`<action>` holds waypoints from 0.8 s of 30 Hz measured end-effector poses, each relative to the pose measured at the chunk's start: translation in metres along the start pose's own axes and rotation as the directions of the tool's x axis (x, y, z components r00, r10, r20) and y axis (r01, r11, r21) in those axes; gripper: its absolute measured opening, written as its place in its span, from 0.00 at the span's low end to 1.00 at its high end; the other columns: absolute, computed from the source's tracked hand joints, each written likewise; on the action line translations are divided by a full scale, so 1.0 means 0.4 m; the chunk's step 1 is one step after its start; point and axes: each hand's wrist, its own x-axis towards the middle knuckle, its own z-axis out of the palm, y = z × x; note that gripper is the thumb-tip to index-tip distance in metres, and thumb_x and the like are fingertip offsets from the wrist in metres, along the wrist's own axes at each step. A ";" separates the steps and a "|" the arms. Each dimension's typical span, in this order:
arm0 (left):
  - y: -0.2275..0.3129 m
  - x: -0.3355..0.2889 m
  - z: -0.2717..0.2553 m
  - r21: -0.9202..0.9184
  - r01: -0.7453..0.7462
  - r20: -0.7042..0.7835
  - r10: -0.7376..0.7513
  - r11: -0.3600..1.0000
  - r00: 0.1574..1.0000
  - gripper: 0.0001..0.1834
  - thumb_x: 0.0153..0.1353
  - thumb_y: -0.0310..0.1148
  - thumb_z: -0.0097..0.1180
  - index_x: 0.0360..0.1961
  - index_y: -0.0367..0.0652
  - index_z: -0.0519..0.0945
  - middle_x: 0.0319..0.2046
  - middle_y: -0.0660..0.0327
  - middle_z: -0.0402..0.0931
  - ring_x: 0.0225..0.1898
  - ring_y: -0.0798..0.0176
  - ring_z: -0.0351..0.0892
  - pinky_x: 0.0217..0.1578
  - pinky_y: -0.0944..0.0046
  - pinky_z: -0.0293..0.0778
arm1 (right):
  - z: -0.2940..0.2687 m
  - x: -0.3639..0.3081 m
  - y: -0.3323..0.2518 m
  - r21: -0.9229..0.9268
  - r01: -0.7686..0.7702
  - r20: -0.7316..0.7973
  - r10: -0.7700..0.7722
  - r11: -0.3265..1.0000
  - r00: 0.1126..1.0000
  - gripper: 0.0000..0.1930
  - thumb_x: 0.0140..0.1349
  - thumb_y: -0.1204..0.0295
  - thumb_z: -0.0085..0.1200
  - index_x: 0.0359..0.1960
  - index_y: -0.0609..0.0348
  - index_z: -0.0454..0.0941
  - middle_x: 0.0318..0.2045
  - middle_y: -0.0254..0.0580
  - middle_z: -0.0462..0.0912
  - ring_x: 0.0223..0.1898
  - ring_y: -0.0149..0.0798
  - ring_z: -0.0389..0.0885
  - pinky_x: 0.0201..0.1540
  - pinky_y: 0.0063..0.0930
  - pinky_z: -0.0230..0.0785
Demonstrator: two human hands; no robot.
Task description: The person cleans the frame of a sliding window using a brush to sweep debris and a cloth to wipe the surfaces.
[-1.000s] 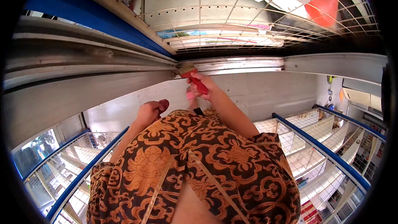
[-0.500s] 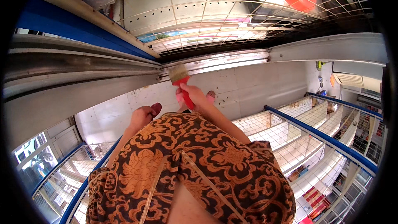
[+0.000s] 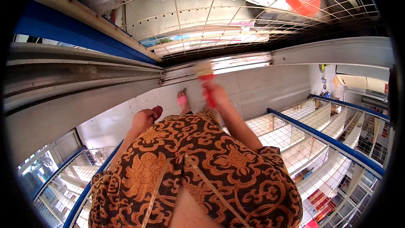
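In my right hand (image 3: 218, 96) is a flat paintbrush (image 3: 206, 77) with a red handle and pale bristles, fingers wrapped round the handle. Motion blurs the brush and hand. The bristles point away from me, at the near edge of a metal rail track (image 3: 240, 62); whether they touch it I cannot tell. My left hand (image 3: 144, 118), lower and to the left, is closed round a dark red rounded thing (image 3: 157, 110). Only its end shows past the fingers, so its kind is hidden.
Long metal door frames (image 3: 84, 69) run along the left. Above the track stands a wire mesh rack (image 3: 202, 12) holding plastic bags and a red item. Blue-edged wire shelves (image 3: 325, 133) stand at right and lower left. My foot in a pink sandal (image 3: 182, 100) rests on the tiled floor (image 3: 253, 80).
My right hand has moved the paintbrush to the right along the track. One foot is now hidden, while the other shows more. The left hand has hardly moved.
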 end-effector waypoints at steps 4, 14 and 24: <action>0.013 0.015 -0.011 -0.018 -0.003 -0.012 0.003 1.000 1.000 0.11 0.45 0.24 0.47 0.27 0.45 0.82 0.31 0.55 0.79 0.34 0.49 0.78 0.37 0.55 0.73 | 0.144 0.052 -0.024 0.206 -0.235 0.212 0.191 0.950 0.958 0.15 0.65 0.59 0.46 0.32 0.61 0.74 0.15 0.31 0.71 0.13 0.26 0.66 0.14 0.19 0.56; 0.014 0.016 -0.024 -0.029 -0.003 -0.005 0.003 1.000 1.000 0.11 0.44 0.23 0.48 0.27 0.45 0.81 0.31 0.57 0.80 0.34 0.50 0.78 0.37 0.55 0.74 | -0.086 0.023 0.000 0.404 0.013 -0.033 0.000 0.915 0.999 0.14 0.63 0.59 0.49 0.31 0.58 0.75 0.14 0.31 0.72 0.12 0.28 0.65 0.13 0.22 0.55; 0.033 0.041 -0.045 -0.052 -0.062 0.013 0.063 0.997 0.998 0.11 0.45 0.23 0.48 0.27 0.45 0.81 0.30 0.57 0.80 0.34 0.51 0.78 0.36 0.56 0.74 | 0.032 0.102 -0.081 0.242 -0.318 0.245 0.260 0.917 0.934 0.13 0.63 0.60 0.48 0.31 0.59 0.74 0.13 0.29 0.71 0.12 0.25 0.66 0.09 0.16 0.49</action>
